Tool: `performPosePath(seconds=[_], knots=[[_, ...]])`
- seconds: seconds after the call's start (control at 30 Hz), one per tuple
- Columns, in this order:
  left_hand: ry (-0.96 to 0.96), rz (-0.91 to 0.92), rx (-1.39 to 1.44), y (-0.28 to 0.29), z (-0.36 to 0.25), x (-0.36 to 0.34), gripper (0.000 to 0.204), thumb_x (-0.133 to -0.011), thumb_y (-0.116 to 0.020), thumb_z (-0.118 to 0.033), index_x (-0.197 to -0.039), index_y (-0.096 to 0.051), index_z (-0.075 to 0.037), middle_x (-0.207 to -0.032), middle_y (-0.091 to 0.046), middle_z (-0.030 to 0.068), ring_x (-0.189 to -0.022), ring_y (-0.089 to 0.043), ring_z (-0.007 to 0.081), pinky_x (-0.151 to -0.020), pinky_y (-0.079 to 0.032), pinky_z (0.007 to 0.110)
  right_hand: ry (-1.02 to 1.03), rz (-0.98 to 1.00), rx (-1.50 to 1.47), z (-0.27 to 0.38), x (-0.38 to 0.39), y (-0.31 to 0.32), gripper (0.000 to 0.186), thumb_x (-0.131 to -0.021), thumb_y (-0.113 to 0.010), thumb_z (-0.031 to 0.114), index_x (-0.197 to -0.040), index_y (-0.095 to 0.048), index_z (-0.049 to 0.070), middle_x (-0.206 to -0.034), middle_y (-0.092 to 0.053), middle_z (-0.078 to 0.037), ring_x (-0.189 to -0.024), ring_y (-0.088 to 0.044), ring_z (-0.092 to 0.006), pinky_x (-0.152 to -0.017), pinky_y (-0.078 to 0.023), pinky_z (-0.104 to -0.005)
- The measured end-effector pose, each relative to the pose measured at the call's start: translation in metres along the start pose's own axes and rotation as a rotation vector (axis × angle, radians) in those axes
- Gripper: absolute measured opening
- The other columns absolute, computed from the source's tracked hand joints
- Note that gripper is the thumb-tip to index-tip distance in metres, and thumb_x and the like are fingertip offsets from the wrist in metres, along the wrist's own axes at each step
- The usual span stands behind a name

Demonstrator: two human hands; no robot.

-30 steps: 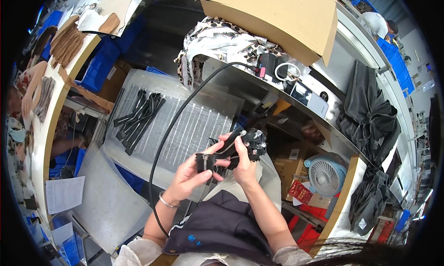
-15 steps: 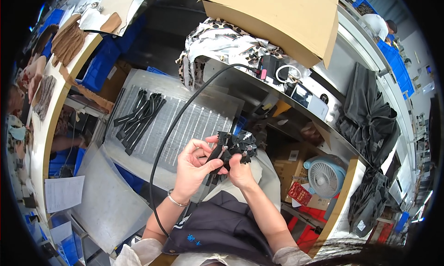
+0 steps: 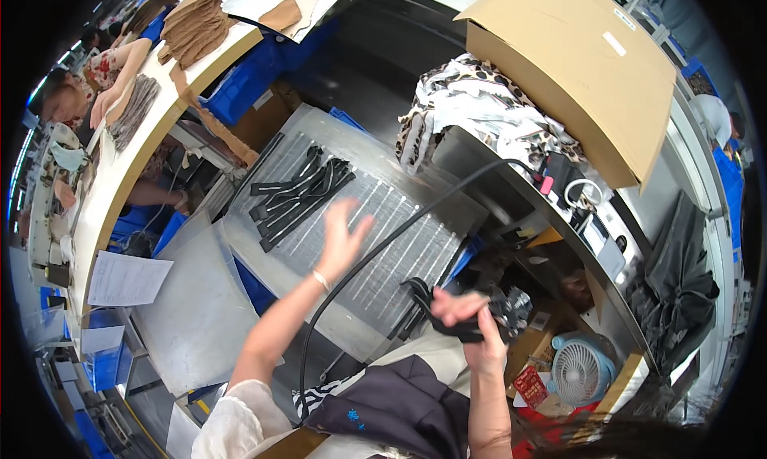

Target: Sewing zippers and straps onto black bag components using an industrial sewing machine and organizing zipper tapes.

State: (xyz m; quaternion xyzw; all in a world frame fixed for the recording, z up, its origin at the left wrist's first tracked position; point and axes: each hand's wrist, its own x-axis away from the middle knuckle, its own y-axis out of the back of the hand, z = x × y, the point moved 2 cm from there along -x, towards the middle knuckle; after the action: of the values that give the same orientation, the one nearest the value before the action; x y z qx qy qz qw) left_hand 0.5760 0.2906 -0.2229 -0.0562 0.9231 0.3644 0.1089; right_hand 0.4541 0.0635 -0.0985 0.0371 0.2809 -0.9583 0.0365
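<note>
My right hand [image 3: 478,325] is closed around a bundle of black zipper strips [image 3: 510,311], whose ends bunch up above the thumb and hang out on the left side. With fingers spread and nothing in them, my left hand [image 3: 343,239] is over a grey ridged board [image 3: 383,259]. Just beyond its fingertips, a loose pile of black zipper strips [image 3: 304,195] lies on the board, several of them crossing. A black cable [image 3: 375,247] arches between my two hands.
A cardboard box [image 3: 567,67] and leopard-print cloth [image 3: 487,107] top the bench at the right. Below sits a blue fan [image 3: 581,369]. Black fabric [image 3: 675,275] drapes at far right. Brown pieces [image 3: 194,26] are stacked on the left table, where another person [image 3: 104,79] is.
My left hand has let go of the bundle and reached out leftward toward the pile on the board. My right hand keeps the bundle. The whole view has swung left.
</note>
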Motion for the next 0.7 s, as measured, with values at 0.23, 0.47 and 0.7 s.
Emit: performPosePath(seconds=[0.23,0.47,0.7], knots=[[0.373,0.130,-0.580,0.018,0.157,-0.118,0.090,-0.064,-0.071,-0.056,-0.121,-0.045,0.008,-0.122,-0.049,0.0224,-0.121,-0.039,0.0330,-0.107,-0.013,0.050,-0.150,-0.059,-0.083,0.009,0.002,0.014,0.026,-0.083,-0.058,0.020,-0.067,-0.043,0.005,-0.062,-0.041,-0.005,-0.052,-0.041,-0.0160,-0.054,-0.042,-0.0354],[0.664,0.397,-0.168,0.029,0.191,-0.136,0.080,-0.060,-0.082,-0.039,-0.115,-0.053,0.011,-0.114,-0.057,0.0240,-0.108,-0.055,0.0282,-0.093,-0.041,0.033,-0.283,-0.130,-0.165,-0.008,0.000,0.030,0.016,-0.082,-0.061,0.015,-0.076,-0.054,0.002,-0.064,-0.043,-0.004,-0.052,-0.042,-0.0147,-0.051,-0.040,-0.0330],[0.649,0.323,0.529,0.060,0.175,-0.131,0.026,-0.080,-0.069,-0.020,-0.091,-0.059,0.002,-0.079,-0.066,0.0110,-0.066,-0.063,0.0145,-0.061,-0.051,0.027,-0.357,-0.100,-0.102,-0.019,0.005,0.033,0.014,-0.084,-0.060,0.016,-0.080,-0.059,0.002,-0.065,-0.044,-0.004,-0.054,-0.043,-0.0143,-0.056,-0.039,-0.0330]])
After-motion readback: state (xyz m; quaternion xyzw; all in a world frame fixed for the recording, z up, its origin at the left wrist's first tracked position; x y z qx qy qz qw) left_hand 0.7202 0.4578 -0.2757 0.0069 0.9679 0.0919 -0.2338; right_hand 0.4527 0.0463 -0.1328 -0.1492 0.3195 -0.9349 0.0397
